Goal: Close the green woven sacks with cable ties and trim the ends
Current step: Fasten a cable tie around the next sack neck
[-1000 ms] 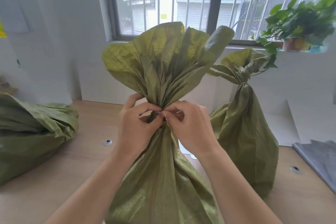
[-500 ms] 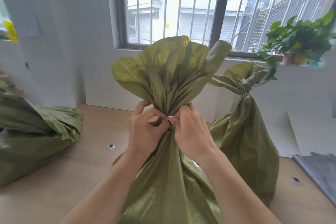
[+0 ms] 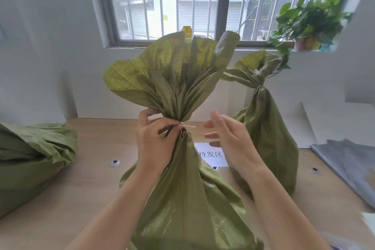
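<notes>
A pale wooden tabletop runs up to a white wall under a barred window. In the middle of the tabletop a green woven sack stands upright, its neck gathered and its mouth fanned out above. A second green sack lies slumped at the left edge. A third sack stands behind and to the right, its neck already cinched. A grey cloth lies on the far right, and a leafy potted plant sits on the sill above.

Of the two hands, the left hand grasps the middle sack's gathered neck, its fingers curled round the fabric. The right hand is released, its fingers loose and spread, just beside the neck and holding nothing. A white paper label lies flat behind the sack. A pale cable tie circles the neck, its thin tail pointing right.
</notes>
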Tool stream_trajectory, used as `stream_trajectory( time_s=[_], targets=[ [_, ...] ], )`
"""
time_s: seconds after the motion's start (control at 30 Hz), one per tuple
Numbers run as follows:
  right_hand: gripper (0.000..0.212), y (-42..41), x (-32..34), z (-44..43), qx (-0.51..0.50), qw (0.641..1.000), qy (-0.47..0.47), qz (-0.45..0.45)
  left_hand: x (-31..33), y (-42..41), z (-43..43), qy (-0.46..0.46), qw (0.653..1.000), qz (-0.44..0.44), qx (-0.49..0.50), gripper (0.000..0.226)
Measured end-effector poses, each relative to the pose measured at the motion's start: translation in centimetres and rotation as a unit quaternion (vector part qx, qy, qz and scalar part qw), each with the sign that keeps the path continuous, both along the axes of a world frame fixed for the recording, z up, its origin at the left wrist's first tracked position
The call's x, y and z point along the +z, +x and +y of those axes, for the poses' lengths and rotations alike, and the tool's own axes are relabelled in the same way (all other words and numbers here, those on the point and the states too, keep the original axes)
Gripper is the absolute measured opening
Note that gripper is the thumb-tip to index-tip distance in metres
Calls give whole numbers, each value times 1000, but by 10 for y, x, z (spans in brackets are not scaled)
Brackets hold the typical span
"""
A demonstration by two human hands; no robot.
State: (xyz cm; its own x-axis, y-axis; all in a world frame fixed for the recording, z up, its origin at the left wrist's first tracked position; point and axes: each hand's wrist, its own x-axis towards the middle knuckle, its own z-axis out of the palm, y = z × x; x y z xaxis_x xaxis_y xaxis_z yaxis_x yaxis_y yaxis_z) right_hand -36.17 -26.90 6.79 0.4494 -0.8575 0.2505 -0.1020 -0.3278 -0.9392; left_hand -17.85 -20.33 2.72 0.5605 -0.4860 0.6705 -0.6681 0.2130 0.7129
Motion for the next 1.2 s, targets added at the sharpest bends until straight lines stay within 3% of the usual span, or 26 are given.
stream_trajectory(
  time_s=[0.07,0.17,0.27,0.53,0.67,0.83,1.07,1.2],
  targets=[
    [46,-28,-13,-14,-92,995,27,-37,-2,0,-5,26,999,27,-2,34],
    [40,-69,-40,-29,-178,983,35,-8,-10,-6,-16,46,998,33,24,19],
    [30,-106,-62,-36,-212,976,43,22,-16,-23,-31,89,992,3,87,6],
    [25,-205,-128,-79,-275,953,116,61,-37,-44,-69,229,956,-102,154,9],
    [25,-240,-171,-92,-261,949,158,75,-60,-51,-85,256,943,-193,94,12],
    [18,-229,-191,-96,-169,971,157,61,-87,-96,-94,288,929,-223,68,12],
    [15,-201,-199,-104,-105,986,126,18,-126,-160,-108,298,932,-194,69,27],
    [16,-195,-204,-107,-104,988,116,6,-132,-183,-114,284,945,-162,-9,38]
  ],
)
